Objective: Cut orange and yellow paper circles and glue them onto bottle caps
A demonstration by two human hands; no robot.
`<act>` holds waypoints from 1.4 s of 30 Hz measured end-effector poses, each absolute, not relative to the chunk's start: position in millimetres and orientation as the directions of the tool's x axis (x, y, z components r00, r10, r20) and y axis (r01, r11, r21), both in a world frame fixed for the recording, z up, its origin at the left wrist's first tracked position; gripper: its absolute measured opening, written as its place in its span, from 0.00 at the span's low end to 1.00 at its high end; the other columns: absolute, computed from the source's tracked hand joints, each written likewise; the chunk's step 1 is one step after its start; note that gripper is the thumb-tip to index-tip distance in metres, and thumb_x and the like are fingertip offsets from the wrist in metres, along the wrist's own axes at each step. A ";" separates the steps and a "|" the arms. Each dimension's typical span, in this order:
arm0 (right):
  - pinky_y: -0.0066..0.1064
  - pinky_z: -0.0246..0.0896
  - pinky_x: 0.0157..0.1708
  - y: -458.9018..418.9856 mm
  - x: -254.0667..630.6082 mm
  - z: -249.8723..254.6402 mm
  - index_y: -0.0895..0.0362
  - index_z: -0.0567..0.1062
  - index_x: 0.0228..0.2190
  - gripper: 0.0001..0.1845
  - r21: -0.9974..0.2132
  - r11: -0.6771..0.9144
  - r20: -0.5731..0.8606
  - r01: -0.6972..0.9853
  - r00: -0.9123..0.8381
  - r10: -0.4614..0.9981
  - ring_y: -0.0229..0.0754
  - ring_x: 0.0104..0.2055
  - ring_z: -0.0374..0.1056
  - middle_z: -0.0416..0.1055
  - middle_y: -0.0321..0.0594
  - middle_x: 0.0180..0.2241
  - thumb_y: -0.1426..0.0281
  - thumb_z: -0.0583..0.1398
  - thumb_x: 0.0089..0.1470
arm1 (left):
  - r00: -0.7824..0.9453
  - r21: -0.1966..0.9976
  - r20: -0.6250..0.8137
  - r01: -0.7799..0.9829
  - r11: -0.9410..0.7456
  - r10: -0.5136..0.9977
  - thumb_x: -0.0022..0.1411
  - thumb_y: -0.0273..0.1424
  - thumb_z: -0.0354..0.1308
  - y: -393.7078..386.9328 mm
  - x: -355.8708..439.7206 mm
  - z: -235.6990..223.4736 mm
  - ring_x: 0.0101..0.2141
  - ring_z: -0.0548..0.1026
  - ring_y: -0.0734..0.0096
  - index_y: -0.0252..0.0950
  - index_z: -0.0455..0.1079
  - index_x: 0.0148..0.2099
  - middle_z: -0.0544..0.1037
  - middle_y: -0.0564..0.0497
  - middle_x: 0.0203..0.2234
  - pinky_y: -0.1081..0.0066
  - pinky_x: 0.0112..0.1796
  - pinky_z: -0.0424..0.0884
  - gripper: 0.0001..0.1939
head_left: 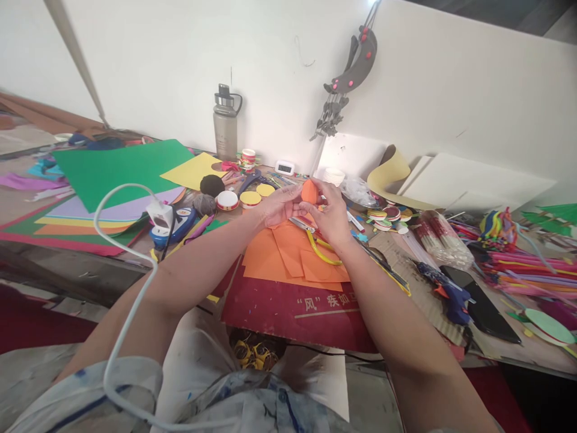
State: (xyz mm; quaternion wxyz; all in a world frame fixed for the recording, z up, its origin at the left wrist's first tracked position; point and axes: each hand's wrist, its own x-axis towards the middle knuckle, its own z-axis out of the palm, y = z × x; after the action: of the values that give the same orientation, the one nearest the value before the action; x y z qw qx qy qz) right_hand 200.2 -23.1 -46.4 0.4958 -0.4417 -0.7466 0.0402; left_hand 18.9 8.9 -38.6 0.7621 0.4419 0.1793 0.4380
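Note:
Between my left hand and my right hand is a small, rounded orange paper piece, held upright. Fingers of both hands are closed at its edges, the left from one side and the right from the other. Under my hands lie several overlapping orange paper sheets on a dark red printed board. A pair of scissors with a yellow handle rests on the sheets, partly covered by my right hand.
A white cable loops in front of my left arm. At left are coloured sheets and a tape-like blue object; a bottle stands behind. At right lie a blue glue gun, a phone and pipe cleaners.

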 end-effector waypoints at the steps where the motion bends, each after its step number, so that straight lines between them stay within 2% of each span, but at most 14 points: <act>1: 0.53 0.76 0.60 -23.5 199.6 -45.9 0.49 0.77 0.65 0.31 -0.499 0.610 0.708 0.616 -0.115 0.696 0.57 0.62 0.72 0.77 0.51 0.61 0.54 0.70 0.65 | 0.553 0.833 0.108 -0.504 0.228 0.826 0.68 0.43 0.76 9.4 18.5 -38.5 0.33 0.83 0.70 0.35 0.77 0.43 0.85 0.49 0.33 0.67 0.42 0.80 0.18; 6: 0.52 0.76 0.58 -22.6 199.2 -46.9 0.53 0.79 0.61 0.30 -0.504 0.615 0.733 0.607 -0.077 0.676 0.57 0.57 0.74 0.78 0.53 0.57 0.53 0.71 0.64 | 0.590 0.866 0.052 -0.428 0.258 0.805 0.71 0.51 0.70 11.0 17.5 -35.8 0.35 0.85 0.65 0.33 0.78 0.42 0.87 0.43 0.34 0.67 0.42 0.80 0.24; 8: 0.53 0.76 0.57 -20.9 200.5 -49.1 0.54 0.79 0.61 0.31 -0.499 0.584 0.733 0.640 -0.048 0.679 0.58 0.55 0.75 0.79 0.53 0.55 0.52 0.71 0.63 | 0.604 0.872 0.061 -0.419 0.252 0.795 0.70 0.51 0.71 9.4 18.4 -36.0 0.35 0.86 0.64 0.33 0.77 0.41 0.87 0.42 0.34 0.66 0.43 0.80 0.24; 11: 0.58 0.73 0.60 -19.3 202.3 -52.3 0.52 0.78 0.60 0.32 -0.442 0.541 0.751 0.716 -0.035 0.660 0.62 0.58 0.73 0.78 0.54 0.55 0.50 0.72 0.62 | 0.571 0.873 0.120 -0.450 0.187 0.812 0.66 0.43 0.77 4.9 21.9 -38.0 0.34 0.85 0.66 0.32 0.77 0.39 0.86 0.45 0.31 0.66 0.42 0.80 0.20; 14: 0.60 0.70 0.63 -18.8 203.0 -52.7 0.51 0.78 0.61 0.33 -0.405 0.543 0.766 0.736 -0.052 0.641 0.63 0.59 0.72 0.78 0.53 0.55 0.50 0.72 0.60 | 0.485 0.877 0.130 -0.463 0.128 0.865 0.64 0.35 0.79 1.3 26.1 -38.1 0.30 0.82 0.73 0.30 0.80 0.40 0.85 0.48 0.29 0.71 0.38 0.78 0.15; 18: 0.50 0.75 0.54 -17.3 204.2 -49.4 0.53 0.76 0.60 0.29 -0.578 0.552 0.716 0.601 0.049 0.696 0.54 0.52 0.76 0.80 0.52 0.54 0.50 0.65 0.66 | 0.366 0.893 0.078 -0.440 0.098 0.927 0.70 0.26 0.73 0.5 28.9 -33.0 0.26 0.80 0.78 0.29 0.79 0.38 0.83 0.52 0.27 0.75 0.31 0.71 0.07; 20: 0.46 0.75 0.49 -16.4 205.1 -47.4 0.54 0.80 0.53 0.25 -0.665 0.518 0.656 0.538 0.091 0.749 0.50 0.48 0.77 0.82 0.49 0.50 0.49 0.62 0.68 | 0.329 0.907 0.073 -0.415 0.074 0.941 0.69 0.22 0.71 0.5 29.2 -30.8 0.24 0.79 0.79 0.30 0.78 0.36 0.81 0.53 0.25 0.76 0.30 0.70 0.08; 22: 0.43 0.73 0.44 -16.0 205.4 -45.5 0.54 0.81 0.41 0.22 -0.726 0.466 0.581 0.505 0.089 0.809 0.48 0.40 0.76 0.83 0.45 0.40 0.48 0.60 0.68 | 0.308 0.918 0.083 -0.393 0.047 0.948 0.67 0.21 0.73 0.0 29.4 -29.5 0.22 0.78 0.79 0.30 0.76 0.35 0.80 0.55 0.24 0.76 0.29 0.69 0.09; 24: 0.40 0.68 0.38 -16.5 204.8 -43.9 0.53 0.77 0.31 0.23 -0.765 0.410 0.515 0.496 0.090 0.852 0.45 0.31 0.71 0.78 0.40 0.29 0.48 0.60 0.67 | 0.300 0.929 0.083 -0.369 0.036 0.950 0.65 0.21 0.75 -1.5 29.6 -28.8 0.22 0.79 0.79 0.30 0.75 0.34 0.79 0.55 0.23 0.76 0.29 0.69 0.11; 26: 0.38 0.63 0.34 -17.8 203.4 -42.2 0.52 0.74 0.26 0.24 -0.780 0.377 0.490 0.500 0.113 0.865 0.42 0.26 0.67 0.72 0.36 0.22 0.49 0.62 0.66 | 0.304 0.939 0.063 -0.342 0.047 0.951 0.67 0.22 0.74 -4.0 29.6 -28.1 0.22 0.80 0.77 0.30 0.75 0.33 0.79 0.54 0.22 0.76 0.28 0.68 0.12; 29: 0.35 0.58 0.31 -20.1 201.7 -39.8 0.52 0.73 0.23 0.25 -0.792 0.365 0.491 0.490 0.155 0.857 0.40 0.24 0.64 0.70 0.34 0.19 0.50 0.65 0.64 | 0.309 0.946 0.033 -0.316 0.070 0.951 0.72 0.23 0.69 -7.8 30.0 -27.4 0.22 0.81 0.76 0.30 0.75 0.33 0.80 0.53 0.22 0.76 0.28 0.70 0.12; 34: 0.34 0.59 0.29 -18.2 204.5 -39.1 0.52 0.72 0.22 0.27 -0.826 0.344 0.474 0.446 0.221 0.852 0.39 0.23 0.64 0.68 0.33 0.18 0.46 0.66 0.62 | 0.182 0.938 0.053 -0.347 0.014 0.982 0.67 0.29 0.75 -4.4 27.9 -27.3 0.25 0.81 0.78 0.32 0.77 0.36 0.81 0.55 0.27 0.77 0.30 0.74 0.10; 37: 0.33 0.60 0.28 -12.5 208.3 -40.8 0.53 0.73 0.24 0.25 -0.855 0.315 0.449 0.412 0.284 0.847 0.40 0.23 0.65 0.68 0.32 0.19 0.48 0.66 0.63 | 0.100 0.936 0.060 -0.351 -0.021 0.993 0.65 0.29 0.74 2.0 22.9 -25.6 0.27 0.82 0.77 0.35 0.75 0.39 0.81 0.56 0.29 0.78 0.29 0.71 0.10; 42: 0.32 0.62 0.27 -6.7 208.6 -41.8 0.54 0.77 0.34 0.17 -0.888 0.318 0.420 0.331 0.308 0.853 0.38 0.24 0.65 0.73 0.33 0.27 0.53 0.66 0.64 | 0.231 0.979 -0.049 -0.183 0.093 0.972 0.55 0.21 0.68 4.9 20.3 -27.2 0.23 0.75 0.78 0.35 0.70 0.31 0.75 0.57 0.24 0.77 0.25 0.70 0.10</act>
State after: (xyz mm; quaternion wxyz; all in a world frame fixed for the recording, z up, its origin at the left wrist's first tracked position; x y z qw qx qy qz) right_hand 208.6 -6.7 -41.8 0.6004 -0.5418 -0.5465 0.2176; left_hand 20.3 4.9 -27.2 0.6170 0.4847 0.4070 0.4677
